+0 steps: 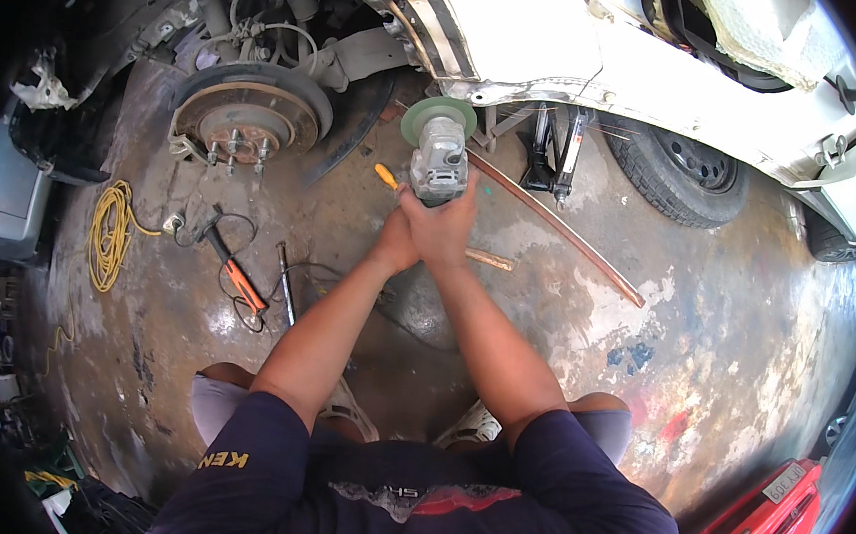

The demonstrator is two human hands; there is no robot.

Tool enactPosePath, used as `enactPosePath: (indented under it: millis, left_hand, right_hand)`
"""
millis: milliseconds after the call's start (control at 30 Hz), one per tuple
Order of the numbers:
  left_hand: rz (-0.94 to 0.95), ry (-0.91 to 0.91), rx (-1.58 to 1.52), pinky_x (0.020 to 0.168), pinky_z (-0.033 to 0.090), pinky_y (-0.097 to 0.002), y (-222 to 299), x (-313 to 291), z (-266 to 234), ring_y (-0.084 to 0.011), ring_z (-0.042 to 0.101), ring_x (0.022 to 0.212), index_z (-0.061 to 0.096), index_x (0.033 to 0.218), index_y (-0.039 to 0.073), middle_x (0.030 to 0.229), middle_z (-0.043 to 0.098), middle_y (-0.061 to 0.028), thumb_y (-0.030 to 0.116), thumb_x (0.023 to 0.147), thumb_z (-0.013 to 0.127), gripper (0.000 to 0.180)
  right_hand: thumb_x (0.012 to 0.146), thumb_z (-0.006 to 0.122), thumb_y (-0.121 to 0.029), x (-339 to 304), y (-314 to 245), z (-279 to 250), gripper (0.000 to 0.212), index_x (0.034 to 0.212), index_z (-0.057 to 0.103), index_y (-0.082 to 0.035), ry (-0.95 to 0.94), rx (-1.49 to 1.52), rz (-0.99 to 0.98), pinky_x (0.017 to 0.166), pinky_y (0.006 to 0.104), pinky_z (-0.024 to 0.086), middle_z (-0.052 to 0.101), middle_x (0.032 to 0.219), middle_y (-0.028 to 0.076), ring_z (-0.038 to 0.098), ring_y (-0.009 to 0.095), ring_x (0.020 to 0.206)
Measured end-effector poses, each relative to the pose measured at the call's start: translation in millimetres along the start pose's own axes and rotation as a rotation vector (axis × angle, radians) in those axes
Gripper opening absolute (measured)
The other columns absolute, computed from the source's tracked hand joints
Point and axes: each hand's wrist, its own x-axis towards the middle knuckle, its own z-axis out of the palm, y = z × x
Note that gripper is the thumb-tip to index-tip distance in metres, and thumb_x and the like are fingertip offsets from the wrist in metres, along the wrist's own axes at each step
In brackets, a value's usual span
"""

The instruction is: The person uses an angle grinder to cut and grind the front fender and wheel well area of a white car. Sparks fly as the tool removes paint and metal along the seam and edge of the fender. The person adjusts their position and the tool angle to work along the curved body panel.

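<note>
Both my hands are closed around the body of a grey angle grinder [441, 159], held out in front of me. My right hand [445, 227] wraps the rear of the tool. Against it lies my left hand [396, 241], its fingers partly hidden behind the grip. The grinder's round green disc [417, 119] is at the lower edge of a white car body [552, 52]; whether it touches the metal I cannot tell. Thin streaks like sparks run to the right under the body edge. A small yellow handle [385, 175] shows just left of the grinder.
A rusty brake disc [248, 120] with wheel studs stands at the left. Right of the grinder are a long brown strip [579, 238], a black jack [552, 162] and a wheel [678, 175]. A yellow cord [109, 240], an orange-black tool [237, 272] and a metal bar [286, 282] lie left.
</note>
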Motion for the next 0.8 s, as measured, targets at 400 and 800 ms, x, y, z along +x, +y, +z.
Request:
enactPosePath:
  millis: [400, 800]
  left_hand:
    - [-0.094, 0.020, -0.010, 0.107, 0.054, -0.0472, 12.6, -11.7, 1.0, -0.0408, 0.068, 0.130, 0.067, 0.139, 0.003, 0.136, 0.073, -0.0237, 0.025, 0.095, 0.074, 0.050]
    - [-0.150, 0.012, 0.059, 0.103, 0.055, -0.0463, 33.3, -17.9, -6.2, -0.0388, 0.070, 0.129, 0.067, 0.137, 0.001, 0.134, 0.074, -0.0242, 0.028, 0.095, 0.075, 0.051]
  right_hand:
    - [0.075, 0.092, -0.019, -2.3, -5.8, -1.5, 0.061, 0.118, 0.052, -0.003, -0.008, -0.112, -0.003, 0.087, 0.0497, 0.059, 0.075, 0.105, 0.023, 0.076, 0.044, 0.099]
    - [0.076, 0.091, -0.021, -4.6, -23.9, -2.9, 0.061, 0.116, 0.050, -0.002, 0.019, -0.141, -0.014, 0.086, 0.0511, 0.059, 0.075, 0.101, 0.024, 0.076, 0.047, 0.097]
